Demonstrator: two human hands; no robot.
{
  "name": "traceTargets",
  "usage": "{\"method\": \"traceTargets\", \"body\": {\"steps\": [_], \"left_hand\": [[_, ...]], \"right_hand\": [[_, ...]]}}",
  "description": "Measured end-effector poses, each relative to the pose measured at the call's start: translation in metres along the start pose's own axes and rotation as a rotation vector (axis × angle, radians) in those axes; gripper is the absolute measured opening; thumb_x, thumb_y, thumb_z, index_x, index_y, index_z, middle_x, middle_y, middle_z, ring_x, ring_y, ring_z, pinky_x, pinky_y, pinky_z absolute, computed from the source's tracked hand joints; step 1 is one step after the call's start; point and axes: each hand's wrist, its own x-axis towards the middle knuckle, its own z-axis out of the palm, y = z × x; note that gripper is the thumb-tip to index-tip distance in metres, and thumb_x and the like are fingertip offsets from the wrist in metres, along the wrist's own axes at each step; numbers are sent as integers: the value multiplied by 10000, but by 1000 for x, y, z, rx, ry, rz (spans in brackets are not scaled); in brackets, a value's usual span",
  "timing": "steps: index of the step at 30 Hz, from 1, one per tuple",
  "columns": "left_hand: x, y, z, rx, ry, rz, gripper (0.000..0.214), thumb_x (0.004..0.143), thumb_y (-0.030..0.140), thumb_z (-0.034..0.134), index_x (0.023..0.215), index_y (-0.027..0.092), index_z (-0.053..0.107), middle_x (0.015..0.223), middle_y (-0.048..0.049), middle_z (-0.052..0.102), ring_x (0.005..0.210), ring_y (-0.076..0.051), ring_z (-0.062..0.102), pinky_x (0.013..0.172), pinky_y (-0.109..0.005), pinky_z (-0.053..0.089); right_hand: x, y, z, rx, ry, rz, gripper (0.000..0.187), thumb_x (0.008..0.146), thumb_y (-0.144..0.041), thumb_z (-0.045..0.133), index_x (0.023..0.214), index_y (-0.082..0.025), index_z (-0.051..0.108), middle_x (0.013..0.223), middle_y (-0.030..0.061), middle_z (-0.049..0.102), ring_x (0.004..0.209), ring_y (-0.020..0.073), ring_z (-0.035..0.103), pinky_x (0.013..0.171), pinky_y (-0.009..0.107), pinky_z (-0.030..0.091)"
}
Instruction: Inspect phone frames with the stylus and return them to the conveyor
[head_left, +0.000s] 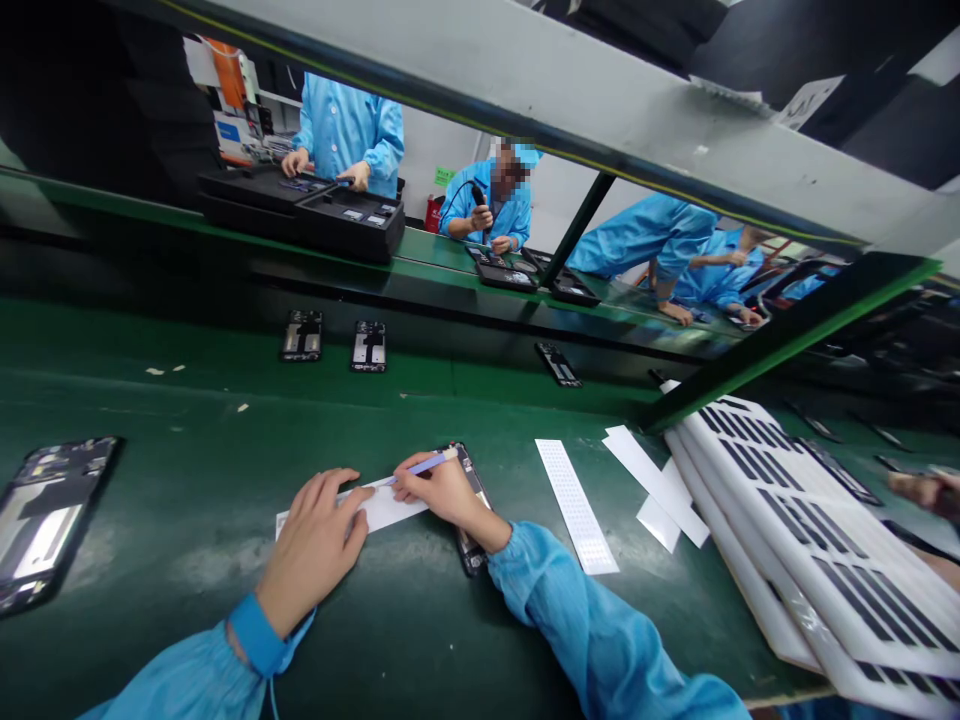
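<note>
Strip (394, 511) lies on the bench (187, 450) beneath my left hand (319, 545), spread and grasping nothing; my right hand (442, 492) pinches a stick (427, 465). Light pressure could let the strip skid, and my wrist (489, 530) might nudge the phone (472, 556).

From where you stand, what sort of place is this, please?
Probably an electronics workshop or assembly line, perhaps for phones. Opened phone-like devices lie on a long green bench, and several people in similar blue coats work beyond it.
</note>
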Motion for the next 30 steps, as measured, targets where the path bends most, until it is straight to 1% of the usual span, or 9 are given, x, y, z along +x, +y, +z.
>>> {"method": "traceTargets", "body": {"steps": [5, 10, 13, 16, 19, 21, 23, 26, 30], "left_hand": [[0, 1, -2, -18, 4, -13, 282, 888, 264, 440, 1072, 247, 654, 1187, -99, 572, 1123, -307, 520, 950, -504, 458], [0, -2, 0, 3, -6, 1, 285, 899, 265, 437, 1090, 240, 647, 1188, -103, 561, 1124, -304, 515, 961, -504, 451], [0, -5, 0, -15, 26, 18, 278, 898, 264, 447, 1092, 227, 643, 1176, -110, 560, 1106, -300, 523, 949, -497, 461], [0, 0, 1, -64, 113, 71, 260, 887, 259, 475, 1084, 219, 639, 1155, -110, 574, 1107, -304, 533, 979, -519, 443], [-4, 22, 4, -161, 131, 158, 246, 883, 222, 494, 1089, 230, 627, 1147, -97, 586, 1122, -279, 543, 1011, -500, 434], [-7, 45, 7, -220, 72, 234, 260, 880, 190, 497, 1104, 239, 618, 1173, -87, 587, 1150, -257, 540, 1028, -470, 435], [-10, 70, 12, -245, -12, 321, 296, 878, 174, 493, 1143, 247, 603, 1222, -72, 585, 1208, -244, 517, 1069, -461, 411], [-11, 97, 20, -213, -106, 400, 350, 887, 183, 477, 1221, 243, 566, 1287, -58, 577, 1279, -237, 478, 1125, -479, 360], [-10, 108, 26, -149, -143, 420, 420, 899, 213, 475, 1318, 226, 506, 1337, -59, 558, 1297, -235, 470, 1134, -478, 355]], "right_hand": [[-1, -1, 1, 73, 7, 19, 403, 679, -489, 772, 809, -119, 677, 677, 65, 712, 601, 180, 705, 598, 287, 584], [-2, -6, 0, 135, 12, 25, 439, 663, -520, 793, 810, -123, 673, 692, 69, 719, 602, 172, 704, 584, 271, 581], [-12, -15, -14, 171, 47, -13, 425, 675, -514, 797, 810, -129, 676, 702, 69, 723, 613, 176, 707, 562, 259, 577], [-35, -20, -44, 161, 92, -35, 404, 694, -506, 793, 825, -139, 684, 725, 77, 731, 631, 190, 711, 522, 255, 567], [-70, -12, -80, 87, 92, 7, 383, 719, -501, 782, 823, -143, 694, 717, 81, 735, 566, 176, 689, 465, 243, 536], [-93, -3, -100, 49, 58, 52, 376, 738, -500, 771, 811, -138, 701, 709, 87, 737, 552, 174, 684, 451, 239, 524], [-111, 7, -112, 37, 20, 87, 363, 754, -489, 763, 816, -135, 711, 714, 94, 741, 583, 184, 698, 461, 239, 527], [-123, 15, -120, 42, -21, 106, 330, 772, -461, 761, 845, -141, 725, 735, 92, 747, 623, 187, 713, 540, 262, 563], [-122, 13, -120, 67, -57, 96, 324, 771, -456, 761, 846, -142, 732, 750, 81, 748, 647, 185, 719, 625, 286, 585]]}}
